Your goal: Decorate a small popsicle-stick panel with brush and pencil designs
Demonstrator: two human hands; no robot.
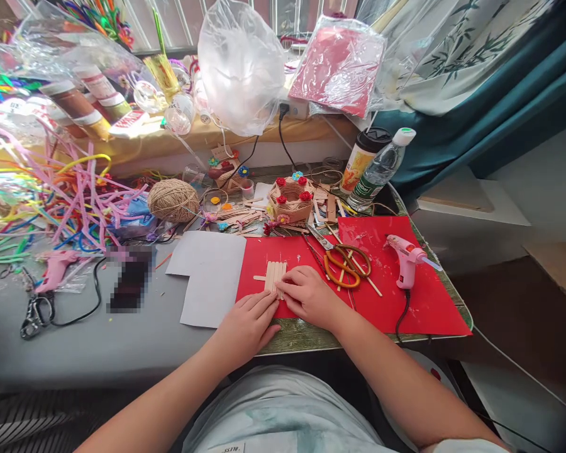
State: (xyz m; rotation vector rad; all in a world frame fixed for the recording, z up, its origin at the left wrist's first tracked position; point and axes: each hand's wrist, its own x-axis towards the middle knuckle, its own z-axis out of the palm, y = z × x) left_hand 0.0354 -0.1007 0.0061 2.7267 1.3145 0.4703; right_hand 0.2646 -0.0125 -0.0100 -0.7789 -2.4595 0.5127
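Several craft sticks (pixel 274 270) lie side by side on a red sheet (pixel 255 246), with another stick (pixel 259 277) jutting out crosswise at their left. My left hand (pixel 248 327) rests at their lower left, fingers stretched out and tips touching the sticks' near ends. Curled fingers of my right hand (pixel 306 292) grip the right edge of the row; the fingertips cover part of it. Close to the right hand are orange-handled scissors (pixel 343 267) and loose thin sticks (pixel 365 277). A pink glue gun (pixel 405 261) lies farther right.
White paper (pixel 212 277) lies to the left. Behind are a twine ball (pixel 173 200), a stick basket with red roses (pixel 290 204) and a water bottle (pixel 376 173). Pink pipe cleaners (pixel 75 195), a second glue gun (pixel 56 267) and black-handled scissors (pixel 38 311) occupy the left side.
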